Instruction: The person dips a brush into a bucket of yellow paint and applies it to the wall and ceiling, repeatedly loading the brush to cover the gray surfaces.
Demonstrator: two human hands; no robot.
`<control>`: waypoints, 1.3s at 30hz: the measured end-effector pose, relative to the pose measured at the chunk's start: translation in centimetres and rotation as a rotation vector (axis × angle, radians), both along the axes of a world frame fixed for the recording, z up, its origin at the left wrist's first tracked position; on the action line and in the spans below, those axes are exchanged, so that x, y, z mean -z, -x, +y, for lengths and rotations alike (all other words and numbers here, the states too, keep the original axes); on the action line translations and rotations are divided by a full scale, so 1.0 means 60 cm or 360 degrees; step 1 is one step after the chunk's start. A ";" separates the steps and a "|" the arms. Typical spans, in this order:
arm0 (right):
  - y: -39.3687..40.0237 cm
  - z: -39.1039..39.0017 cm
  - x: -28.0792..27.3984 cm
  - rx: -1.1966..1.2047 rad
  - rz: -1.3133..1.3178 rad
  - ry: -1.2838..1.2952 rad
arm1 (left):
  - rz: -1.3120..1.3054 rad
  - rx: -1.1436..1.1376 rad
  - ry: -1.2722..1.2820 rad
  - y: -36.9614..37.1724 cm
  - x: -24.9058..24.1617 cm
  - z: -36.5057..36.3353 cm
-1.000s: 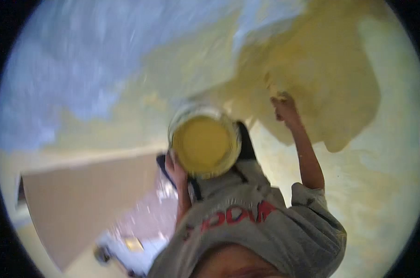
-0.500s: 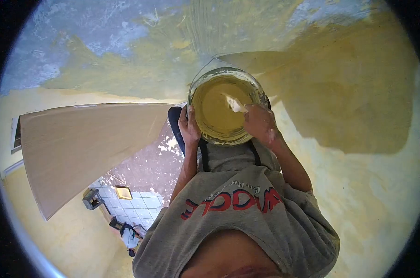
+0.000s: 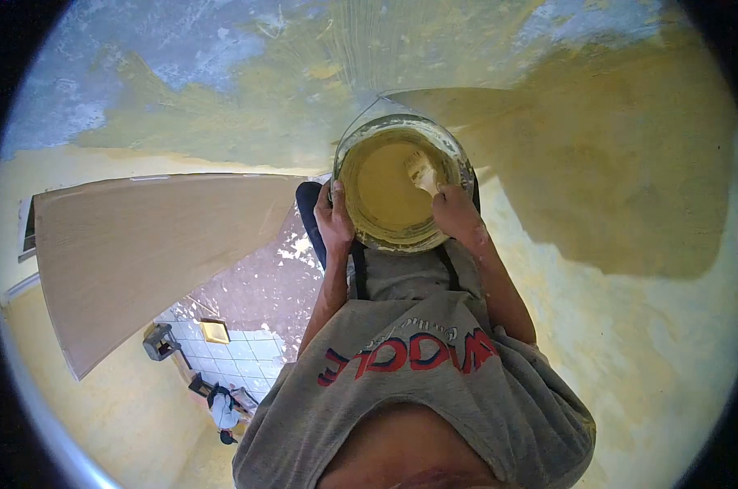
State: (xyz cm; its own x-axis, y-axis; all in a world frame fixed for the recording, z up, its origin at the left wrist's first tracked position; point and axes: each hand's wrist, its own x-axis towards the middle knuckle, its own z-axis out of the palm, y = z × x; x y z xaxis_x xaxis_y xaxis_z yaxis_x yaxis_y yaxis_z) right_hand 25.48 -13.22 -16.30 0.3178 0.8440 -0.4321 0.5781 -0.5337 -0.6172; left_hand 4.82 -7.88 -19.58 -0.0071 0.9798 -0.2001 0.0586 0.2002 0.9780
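A round bucket (image 3: 344, 224) of yellow-ochre paint (image 3: 381, 181) is in front of my body, its thin wire handle standing up on the far side. My left hand (image 3: 334, 220) grips the bucket's left rim, with the thumb over the edge. In my right hand (image 3: 459, 213) is a paintbrush (image 3: 422, 173), its pale head inside the bucket over the paint at the right side. The fingers are wrapped round the brush's handle, which they mostly hide.
Ahead is a wall (image 3: 247, 114) with blue and yellow patches. A brown board (image 3: 165, 253) stretches out at left. Below lies a paint-spattered floor (image 3: 263, 281); a person (image 3: 224, 411) is far off at lower left, near a yellow square tray-like thing (image 3: 215, 331).
The brush head has turned and shifted slightly right inside the bucket, showing more of its bristles. My right hand moved a little right and down. My left hand keeps its hold.
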 end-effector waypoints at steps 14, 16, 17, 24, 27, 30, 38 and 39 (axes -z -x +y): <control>0.027 -0.002 0.021 -0.0089 -0.0299 -0.0214 | -0.0050 -0.0063 0.0038 -0.007 0.004 -0.001; 0.045 0.012 -0.013 -0.0153 -0.0400 0.0087 | -0.0028 -0.0083 0.0031 -0.006 0.000 -0.002; 0.044 0.011 0.004 -0.0154 -0.0397 0.0087 | 0.0027 -0.0048 0.0025 -0.003 0.001 0.000; 0.062 0.030 0.035 -0.0214 -0.0548 0.0092 | 0.0083 0.0018 0.0082 0.007 0.018 0.001; 0.068 0.035 0.021 -0.0258 -0.0584 0.0089 | 0.0114 -0.0056 -0.0014 0.005 0.022 0.001; 0.071 0.040 0.018 -0.0339 -0.0691 0.0088 | -0.0015 -0.0053 0.0029 0.005 0.028 0.002; 0.068 0.042 0.026 -0.0414 -0.0672 0.0051 | 0.0123 -0.0022 0.0047 0.008 0.011 0.001; 0.067 0.040 0.029 -0.0443 -0.0719 -0.0003 | 0.0215 0.0002 0.0035 0.009 0.010 0.001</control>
